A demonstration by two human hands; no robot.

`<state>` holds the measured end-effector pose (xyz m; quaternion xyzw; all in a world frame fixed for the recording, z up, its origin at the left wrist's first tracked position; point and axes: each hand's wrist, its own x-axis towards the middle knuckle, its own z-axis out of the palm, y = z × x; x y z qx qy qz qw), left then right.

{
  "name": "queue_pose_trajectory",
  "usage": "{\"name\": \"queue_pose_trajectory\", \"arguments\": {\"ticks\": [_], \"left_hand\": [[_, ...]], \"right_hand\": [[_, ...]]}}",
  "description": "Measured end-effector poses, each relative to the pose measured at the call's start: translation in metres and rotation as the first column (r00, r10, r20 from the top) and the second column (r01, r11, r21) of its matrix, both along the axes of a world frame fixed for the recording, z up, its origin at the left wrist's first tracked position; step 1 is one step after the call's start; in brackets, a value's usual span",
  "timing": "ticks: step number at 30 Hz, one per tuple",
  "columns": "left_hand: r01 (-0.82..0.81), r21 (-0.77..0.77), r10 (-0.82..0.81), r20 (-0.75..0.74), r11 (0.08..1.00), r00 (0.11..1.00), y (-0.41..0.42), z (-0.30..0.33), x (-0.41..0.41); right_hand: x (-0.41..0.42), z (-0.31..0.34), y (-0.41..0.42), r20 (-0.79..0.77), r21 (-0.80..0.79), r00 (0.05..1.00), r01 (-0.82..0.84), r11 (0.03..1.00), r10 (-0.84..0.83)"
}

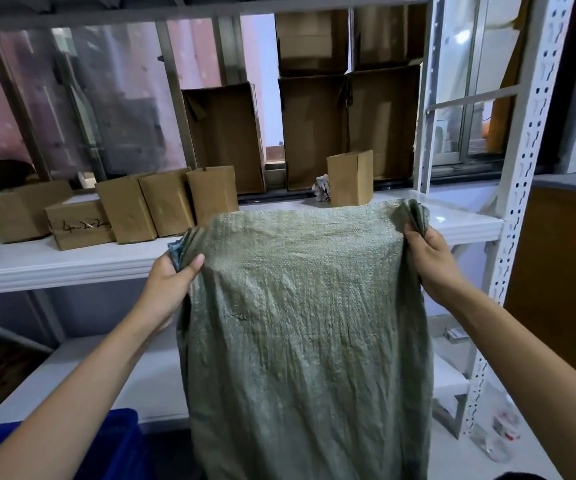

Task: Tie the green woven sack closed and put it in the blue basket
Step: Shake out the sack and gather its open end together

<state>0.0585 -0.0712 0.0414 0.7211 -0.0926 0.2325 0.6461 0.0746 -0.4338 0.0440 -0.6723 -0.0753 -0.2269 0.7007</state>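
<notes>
You hold the green woven sack (300, 323) up by its two top corners, its crumpled body hanging flat and untied in front of the white shelf (72, 261). Your left hand (172, 285) has its grip clamped on the bunched left corner, thumb pressed over the weave; your right hand (428, 258) has its grip clamped on the gathered right corner, fingers curled round the folds. The sack's top edge stretches nearly level between both hands. Below and left of the sack, under your left forearm, a corner of the blue basket (120, 441) shows, apart from the fabric. Behind the sack, small cardboard boxes (162, 206) stand in a row on the shelf to its left, and one more box (349, 178) rises just above its top edge. Taller open cartons (224, 136) line the window behind.
</notes>
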Motion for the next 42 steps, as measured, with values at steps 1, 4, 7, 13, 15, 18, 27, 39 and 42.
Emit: {"name": "queue_pose_trajectory", "arguments": {"ticks": [1,4,7,13,15,18,27,39,42], "left_hand": [[0.015,-0.053,-0.015,-0.008,0.998,1.0,-0.003,0.0,0.0],[0.048,-0.19,-0.054,-0.028,0.981,0.998,-0.013,-0.001,-0.001],[0.045,-0.283,-0.065,-0.059,0.958,0.996,-0.019,-0.001,-0.002],[0.032,-0.38,-0.079,-0.109,0.925,0.991,-0.021,0.003,-0.002],[0.059,-0.265,-0.083,-0.082,0.963,0.993,-0.02,0.002,-0.006],[0.052,-0.165,-0.061,-0.049,0.985,0.997,-0.02,-0.001,-0.008],[-0.038,-0.125,0.035,-0.029,0.991,0.999,-0.03,0.002,-0.002],[-0.14,-0.147,0.138,-0.025,0.979,0.99,-0.053,-0.004,0.002],[-0.184,-0.106,0.177,-0.071,0.977,0.982,-0.054,-0.006,0.005]], "right_hand": [[0.0,-0.001,0.001,0.009,0.005,1.0,0.008,1.0,-0.009],[-0.001,-0.002,0.009,0.012,0.004,0.999,0.031,1.0,-0.031],[0.001,-0.004,0.017,0.041,-0.001,0.998,0.049,0.999,-0.049],[0.005,-0.005,0.031,-0.008,0.054,0.999,0.033,0.998,-0.033],[0.005,-0.003,0.035,-0.078,0.102,0.997,-0.003,0.995,0.011],[-0.003,0.002,0.035,-0.03,0.125,0.98,-0.191,0.974,0.196],[-0.008,-0.001,0.033,-0.002,-0.113,0.997,-0.083,0.99,0.083],[-0.008,-0.008,0.056,-0.022,0.017,0.999,-0.039,0.999,0.039],[-0.006,-0.009,0.061,-0.007,0.026,1.0,-0.021,0.999,0.021]]}}
